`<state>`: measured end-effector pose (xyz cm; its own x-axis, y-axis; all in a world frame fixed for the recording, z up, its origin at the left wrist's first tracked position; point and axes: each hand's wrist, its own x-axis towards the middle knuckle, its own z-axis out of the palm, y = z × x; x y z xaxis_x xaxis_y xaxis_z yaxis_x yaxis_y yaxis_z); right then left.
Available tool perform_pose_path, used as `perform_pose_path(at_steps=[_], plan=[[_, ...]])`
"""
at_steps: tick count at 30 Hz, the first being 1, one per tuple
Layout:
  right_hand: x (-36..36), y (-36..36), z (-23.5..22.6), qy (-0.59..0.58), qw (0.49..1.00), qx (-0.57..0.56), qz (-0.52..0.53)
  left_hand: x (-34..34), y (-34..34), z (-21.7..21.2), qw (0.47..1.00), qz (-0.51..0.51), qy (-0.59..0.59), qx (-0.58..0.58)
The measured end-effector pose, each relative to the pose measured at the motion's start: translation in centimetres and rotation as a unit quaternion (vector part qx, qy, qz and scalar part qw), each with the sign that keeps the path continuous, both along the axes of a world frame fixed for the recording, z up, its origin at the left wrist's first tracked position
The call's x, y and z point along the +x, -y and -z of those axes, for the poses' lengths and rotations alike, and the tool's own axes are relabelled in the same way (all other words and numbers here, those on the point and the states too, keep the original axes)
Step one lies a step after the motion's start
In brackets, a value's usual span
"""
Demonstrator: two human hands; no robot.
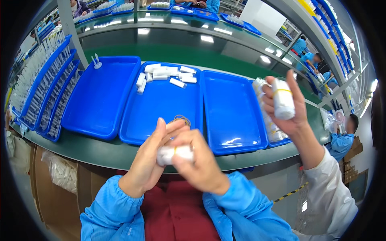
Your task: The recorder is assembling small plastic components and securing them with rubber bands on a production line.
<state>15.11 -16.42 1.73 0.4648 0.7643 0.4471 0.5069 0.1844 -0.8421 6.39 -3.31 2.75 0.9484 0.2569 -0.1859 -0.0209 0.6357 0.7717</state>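
Observation:
In front of my body, a white bundle (176, 154) of small tubes or rolls with a yellow rubber band around its middle lies between my hands. My right hand (201, 162) is blurred by motion and closes around it. My left hand (146, 160) has its fingers and thumb stretched out, and the bundle's left end rests against its palm. Just beyond them, several loose rubber bands (181, 119) lie in the middle blue tray (161, 108). Several white wrapped pieces (165, 72) are scattered at that tray's far end.
A blue tray (98, 96) with a small white pronged piece (96, 61) stands left, another blue tray (233, 112) right. Racks of white tubes (44, 80) rise at far left. From the right, another person's hand (295, 108) holds a banded white bundle (283, 99) above wrapped bundles (273, 130).

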Motion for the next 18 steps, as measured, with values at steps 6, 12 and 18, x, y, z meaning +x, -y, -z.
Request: perform_pose_path(at_steps=[6, 12, 18], plan=[[4.5, 2.5, -2.7, -0.377, 0.925, -0.038, 0.017, -1.2, -1.7, -0.4, 0.911, -0.014, 0.078, 0.405], [6.3, 3.3, -3.1, -0.310, 0.928, -0.160, -0.133, 0.1, -2.8, -1.8, 0.709, 0.079, 0.208, 0.669], [5.9, 2.5, -2.2, -0.328, 0.921, -0.141, -0.157, 0.8, -1.8, -1.0, 0.684, 0.062, 0.234, 0.688]])
